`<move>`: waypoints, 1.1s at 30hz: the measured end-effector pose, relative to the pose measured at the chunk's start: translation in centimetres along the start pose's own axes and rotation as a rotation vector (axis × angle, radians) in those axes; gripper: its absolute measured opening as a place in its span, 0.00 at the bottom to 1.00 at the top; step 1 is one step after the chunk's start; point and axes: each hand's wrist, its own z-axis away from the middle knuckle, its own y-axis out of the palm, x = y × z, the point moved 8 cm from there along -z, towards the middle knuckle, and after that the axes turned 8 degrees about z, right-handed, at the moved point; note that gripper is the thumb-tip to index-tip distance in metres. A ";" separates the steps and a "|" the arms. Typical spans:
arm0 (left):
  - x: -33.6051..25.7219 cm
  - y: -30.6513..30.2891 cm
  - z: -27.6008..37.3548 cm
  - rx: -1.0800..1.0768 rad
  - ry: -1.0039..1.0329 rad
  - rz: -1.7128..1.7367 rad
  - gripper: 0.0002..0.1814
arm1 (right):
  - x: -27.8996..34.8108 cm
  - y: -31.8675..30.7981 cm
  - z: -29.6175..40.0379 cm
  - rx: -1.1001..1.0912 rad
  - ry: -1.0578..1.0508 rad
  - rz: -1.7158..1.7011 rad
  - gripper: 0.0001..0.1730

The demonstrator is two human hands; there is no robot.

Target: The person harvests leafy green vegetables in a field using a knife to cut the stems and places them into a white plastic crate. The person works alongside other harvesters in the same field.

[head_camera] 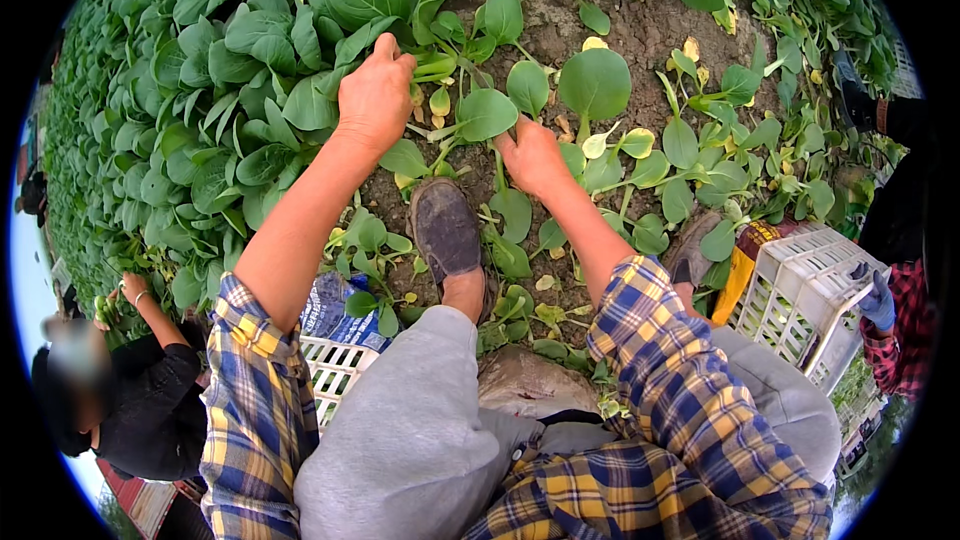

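My left hand (pixel 375 94) is closed around the pale green stems of a leafy green plant (pixel 433 66), like bok choy, at the edge of the dense planting. Its broad leaves spread above and left of my fingers. To the right and a little lower, my right hand (pixel 531 156) is held low over the soil with its fingers bent; whether it grips a tool or a stem is hidden by a round leaf (pixel 486 115) at its fingertips. Cut or loose leaves, some yellow, lie on the brown soil (pixel 559 22) around both hands.
Dense greens (pixel 225 90) fill the left. My shoe (pixel 446 229) stands between my arms. A white plastic crate (pixel 341 371) and a blue printed bag (pixel 345 315) are at lower left. Another white crate (pixel 802 292) is at right, touched by a co-worker's gloved hand (pixel 877 304). Another co-worker (pixel 150 405) crouches left.
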 end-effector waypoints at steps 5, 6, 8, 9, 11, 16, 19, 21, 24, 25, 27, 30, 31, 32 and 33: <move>0.6 0.1 0.3 -0.046 -0.015 0.023 0.06 | 0.3 -0.4 0.4 -0.036 -0.024 -0.134 0.21; 0.6 0.2 0.6 -0.047 -0.023 0.027 0.06 | 0.3 -0.4 0.4 -0.036 -0.015 -0.111 0.21; 0.8 0.2 0.9 -0.067 -0.029 0.036 0.06 | 0.4 -0.2 0.4 -0.036 0.006 -0.064 0.20; 0.9 0.2 0.9 -0.081 -0.025 0.041 0.06 | 0.7 -0.3 0.5 -0.051 -0.004 -0.067 0.20; 1.1 0.1 1.0 -0.091 -0.029 0.046 0.06 | 1.3 -0.5 0.2 -0.081 -0.024 -0.076 0.19; 1.5 0.2 1.0 -0.090 -0.056 0.077 0.05 | 0.6 0.4 -1.1 -0.019 -0.038 0.020 0.19; 1.3 0.4 1.0 -0.077 -0.066 0.103 0.06 | 0.7 1.0 -2.2 0.036 -0.070 0.040 0.19; 1.3 0.5 1.1 -0.104 -0.046 0.101 0.05 | 0.6 1.3 -2.7 0.200 0.018 0.009 0.20; 1.8 0.2 1.7 -0.110 -0.066 0.069 0.05 | 1.3 0.7 -2.6 0.529 0.215 -0.025 0.21; 1.9 0.1 1.9 -0.116 -0.068 0.064 0.05 | 1.1 0.4 -2.2 0.524 0.193 0.040 0.21; 2.6 -0.6 2.3 -0.108 -0.150 0.173 0.07 | 0.0 -0.3 -0.6 0.385 0.084 0.104 0.20; 0.5 -3.2 3.9 -0.188 -0.071 0.492 0.07 | 0.0 -3.1 3.9 0.008 0.009 -0.184 0.17; -1.2 -3.9 4.2 -0.190 -0.065 0.651 0.07 | 0.5 -5.5 5.9 -0.084 0.042 -0.382 0.18; -2.6 -4.6 5.0 -0.189 -0.071 0.800 0.07 | 0.6 -6.8 7.5 -0.162 0.070 -0.586 0.20; -3.8 -4.8 6.0 -0.162 -0.103 0.984 0.07 | 0.7 -7.7 8.9 -0.244 0.092 -0.793 0.21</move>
